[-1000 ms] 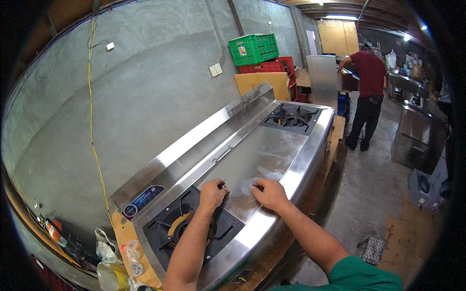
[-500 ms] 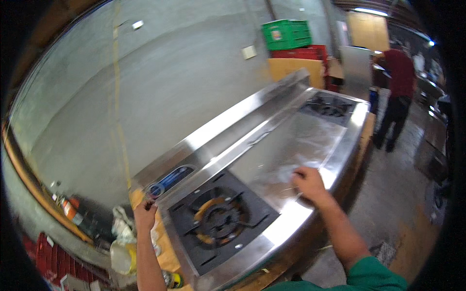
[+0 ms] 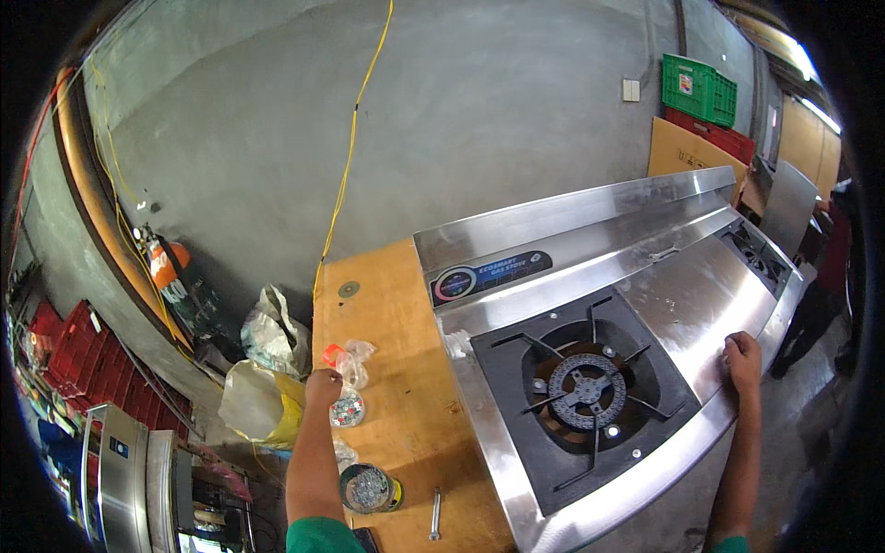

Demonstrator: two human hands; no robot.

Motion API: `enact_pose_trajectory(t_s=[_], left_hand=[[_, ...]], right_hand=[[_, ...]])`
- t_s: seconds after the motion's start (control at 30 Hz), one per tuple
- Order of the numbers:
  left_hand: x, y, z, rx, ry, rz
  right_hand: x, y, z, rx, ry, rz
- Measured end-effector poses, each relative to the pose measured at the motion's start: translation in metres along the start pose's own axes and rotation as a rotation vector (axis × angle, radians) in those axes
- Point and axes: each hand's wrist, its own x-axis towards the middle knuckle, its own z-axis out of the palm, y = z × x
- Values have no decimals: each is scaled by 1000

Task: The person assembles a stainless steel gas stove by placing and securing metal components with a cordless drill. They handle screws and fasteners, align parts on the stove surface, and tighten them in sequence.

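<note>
The left hand (image 3: pixel 324 384) is curled at the left edge of the wooden desk (image 3: pixel 406 369), right beside a small clear bag (image 3: pixel 354 361) with an orange bit in it. The fingers are bent in, but it is hard to tell if they pinch the bag or only touch it. Just below the hand lies a small round clear lid (image 3: pixel 347 411) with dots inside. Nearer to the person stands a round tin (image 3: pixel 368 488) full of small shiny bits, too tiny to make out, and a long bolt (image 3: pixel 434 514) lies next to it. A small round metal disc (image 3: pixel 348 288) sits at the far end of the desk. The right hand (image 3: pixel 743 358) is far away on the other side, resting on the front edge of the big shiny steel stove (image 3: pixel 682 304), with its fingers folded down over the rim and nothing in it. Between the two hands is the black burner (image 3: pixel 586 391) with its grate. A second burner (image 3: pixel 761 253) sits at the far end of the stove, small and bent by the lens. Beside the desk on the floor are white and yellow bags (image 3: pixel 263 387). A yellow cord (image 3: pixel 355 120) hangs down the grey wall. Red crates (image 3: pixel 88 369) are stacked at the left, partly cut off. A green crate (image 3: pixel 699 88) is up high at the right. Another person (image 3: pixel 825 286) stands at the far right, mostly hidden in the dark rim.
</note>
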Motion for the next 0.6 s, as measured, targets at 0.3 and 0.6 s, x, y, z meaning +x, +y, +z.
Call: enact_pose_trajectory(t_s=[0.3,0.6], left_hand=[[49,9,60,364,-244,-237],[50,-28,80,306,-64,-233]], right_hand=[[-8,14,-9,-183,115,-30],[-3,-2,5,-218,96,-25]])
